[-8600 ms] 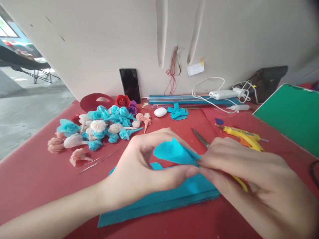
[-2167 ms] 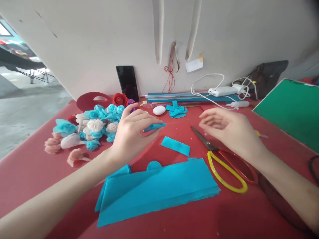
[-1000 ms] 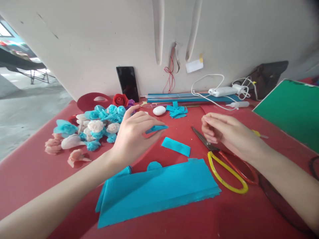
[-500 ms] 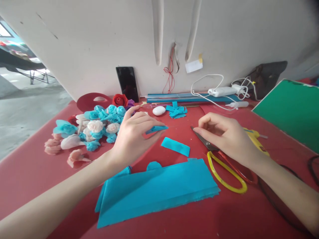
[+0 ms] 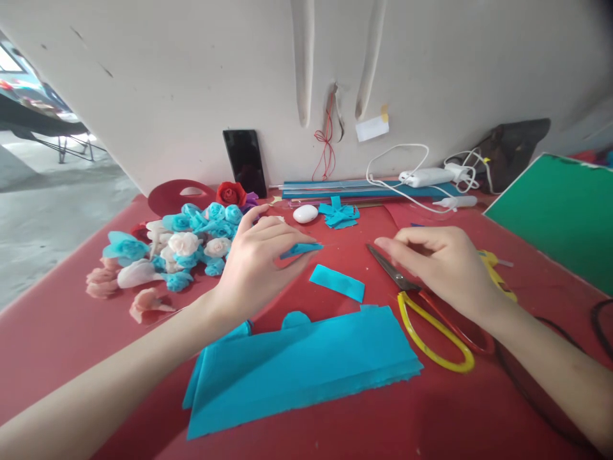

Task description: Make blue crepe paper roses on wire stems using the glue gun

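My left hand (image 5: 261,259) pinches a small folded piece of blue crepe paper (image 5: 302,249) between thumb and fingers. A very faint thin line seems to run from this paper toward the right. My right hand (image 5: 438,265) has thumb and fingertips pressed together above the scissors; anything between them is too fine to make out. The scissors (image 5: 409,297), with one yellow and one red handle, lie partly under my right hand. A cut blue crepe strip (image 5: 337,283) rests between the hands. Closer to me lies a stack of larger blue crepe sheets (image 5: 301,370).
Blue, white and pink paper flowers (image 5: 184,246) are heaped at left, near a red rose (image 5: 231,193). Behind are a phone (image 5: 245,163), a white egg-shaped object (image 5: 305,213) and blue scraps (image 5: 338,213). A yellow glue gun (image 5: 498,275) and green board (image 5: 560,220) are at right.
My right hand has shifted slightly down and to the right, and its fingers have turned a little. My left hand and the blue paper in it have hardly moved.
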The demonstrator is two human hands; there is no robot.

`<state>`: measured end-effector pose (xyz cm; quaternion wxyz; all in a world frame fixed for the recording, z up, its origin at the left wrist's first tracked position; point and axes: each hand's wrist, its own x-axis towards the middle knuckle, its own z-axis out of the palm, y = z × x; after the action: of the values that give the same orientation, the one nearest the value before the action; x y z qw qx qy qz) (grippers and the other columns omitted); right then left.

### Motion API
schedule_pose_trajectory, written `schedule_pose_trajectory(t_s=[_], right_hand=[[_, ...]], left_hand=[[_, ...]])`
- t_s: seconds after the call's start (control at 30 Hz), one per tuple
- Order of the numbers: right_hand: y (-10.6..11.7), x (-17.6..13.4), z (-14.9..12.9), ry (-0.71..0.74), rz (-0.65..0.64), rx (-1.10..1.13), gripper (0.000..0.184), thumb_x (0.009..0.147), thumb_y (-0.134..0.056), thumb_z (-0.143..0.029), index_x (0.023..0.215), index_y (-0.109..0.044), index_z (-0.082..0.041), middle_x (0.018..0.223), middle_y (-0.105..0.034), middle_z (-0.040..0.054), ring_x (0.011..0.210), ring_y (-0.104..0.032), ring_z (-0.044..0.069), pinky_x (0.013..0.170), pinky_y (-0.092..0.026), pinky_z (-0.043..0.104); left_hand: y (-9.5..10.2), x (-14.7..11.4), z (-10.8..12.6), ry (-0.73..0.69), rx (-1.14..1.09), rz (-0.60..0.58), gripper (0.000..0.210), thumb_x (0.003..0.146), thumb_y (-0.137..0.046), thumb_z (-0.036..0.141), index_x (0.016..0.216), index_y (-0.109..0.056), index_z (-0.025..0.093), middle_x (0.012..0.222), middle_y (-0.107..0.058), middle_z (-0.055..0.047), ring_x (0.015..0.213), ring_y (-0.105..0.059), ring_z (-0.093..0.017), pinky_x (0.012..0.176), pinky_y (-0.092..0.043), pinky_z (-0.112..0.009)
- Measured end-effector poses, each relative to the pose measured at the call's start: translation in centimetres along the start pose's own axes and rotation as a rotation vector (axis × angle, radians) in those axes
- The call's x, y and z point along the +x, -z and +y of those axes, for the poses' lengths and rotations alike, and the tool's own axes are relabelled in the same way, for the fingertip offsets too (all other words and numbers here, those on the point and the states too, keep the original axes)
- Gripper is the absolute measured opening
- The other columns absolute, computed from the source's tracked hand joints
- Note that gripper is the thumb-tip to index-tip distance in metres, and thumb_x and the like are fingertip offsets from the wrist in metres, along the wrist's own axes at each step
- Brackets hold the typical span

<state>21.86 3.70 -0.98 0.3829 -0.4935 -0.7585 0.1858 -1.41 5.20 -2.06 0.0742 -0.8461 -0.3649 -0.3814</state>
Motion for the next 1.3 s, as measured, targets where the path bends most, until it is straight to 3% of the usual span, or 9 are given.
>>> schedule_pose_trajectory(t_s=[0.1,0.37,0.57,0.73,0.83,0.9,1.2,1.3], right_hand=[[-0.1,0.1,0.1,0.004,-0.020,0.014,0.023,0.082,-0.061,-0.031,0.063,-0.058,-0.018,0.054,-0.050,-0.0031,0.047,-0.040,0.008,0.042,-0.032,0.022],[-0.1,0.0,0.0,0.032,0.003,-0.020,0.009,0.076,-0.067,-0.026,0.069,-0.068,-0.020,0.067,-0.067,-0.0002,0.057,-0.058,0.013,0.055,-0.046,0.025],[0.1,0.3,0.8,-0.030,-0.102,-0.061,0.025,0.080,-0.056,-0.020,0.100,-0.070,-0.016,0.074,-0.071,0.0021,0.059,-0.066,0.015,0.050,-0.051,0.024],[0.3,0.4,1.2,-0.025,-0.056,-0.166,0.021,0.082,-0.057,-0.030,0.071,-0.071,-0.019,0.050,-0.063,-0.0010,0.042,-0.057,0.014,0.045,-0.046,0.027],[0.4,0.4,1.2,0.019,-0.031,-0.185,0.012,0.078,-0.059,-0.020,0.081,-0.071,-0.020,0.081,-0.072,0.0013,0.068,-0.067,0.018,0.063,-0.052,0.030],[0.3,0.4,1.2,0.034,-0.031,-0.183,0.020,0.077,-0.058,-0.016,0.092,-0.070,-0.020,0.093,-0.071,0.0015,0.079,-0.068,0.020,0.071,-0.053,0.031],[0.4,0.3,0.8,0.021,-0.011,-0.172,0.005,0.075,-0.066,-0.015,0.075,-0.067,-0.019,0.072,-0.070,-0.0016,0.059,-0.061,0.012,0.056,-0.049,0.023],[0.4,0.4,0.7,0.020,0.000,-0.170,0.007,0.073,-0.069,-0.017,0.070,-0.063,-0.020,0.065,-0.066,-0.0030,0.054,-0.057,0.011,0.051,-0.044,0.022]], left_hand=[[-0.1,0.1,0.0,0.004,0.000,-0.003,0.013,0.084,-0.057,0.026,0.080,-0.068,0.021,0.079,-0.073,0.000,0.074,-0.064,-0.016,0.099,-0.037,-0.044],[0.0,0.1,0.1,0.008,0.007,-0.007,0.011,0.083,-0.058,0.025,0.079,-0.068,0.023,0.079,-0.073,0.001,0.073,-0.063,-0.017,0.099,-0.038,-0.044],[0.0,0.2,0.1,0.041,-0.033,-0.011,0.010,0.082,-0.059,0.024,0.078,-0.068,0.023,0.079,-0.074,0.001,0.073,-0.064,-0.017,0.097,-0.039,-0.045],[0.1,0.3,0.2,0.125,-0.122,-0.017,0.006,0.080,-0.061,0.024,0.077,-0.067,0.024,0.081,-0.075,0.002,0.073,-0.065,-0.017,0.095,-0.041,-0.044],[0.2,0.4,0.3,0.172,-0.178,-0.024,0.006,0.078,-0.062,0.024,0.077,-0.068,0.025,0.082,-0.075,0.003,0.075,-0.065,-0.017,0.095,-0.041,-0.042],[0.2,0.4,0.4,0.189,-0.200,-0.021,0.006,0.077,-0.063,0.024,0.077,-0.068,0.025,0.082,-0.075,0.003,0.074,-0.065,-0.017,0.094,-0.042,-0.041],[0.1,0.3,0.2,0.170,-0.149,0.007,0.006,0.079,-0.062,0.026,0.078,-0.068,0.024,0.083,-0.075,0.002,0.083,-0.068,-0.020,0.099,-0.039,-0.044],[0.1,0.3,0.1,0.161,-0.133,0.008,0.006,0.079,-0.062,0.026,0.078,-0.067,0.024,0.083,-0.075,0.002,0.083,-0.068,-0.020,0.100,-0.039,-0.045]])
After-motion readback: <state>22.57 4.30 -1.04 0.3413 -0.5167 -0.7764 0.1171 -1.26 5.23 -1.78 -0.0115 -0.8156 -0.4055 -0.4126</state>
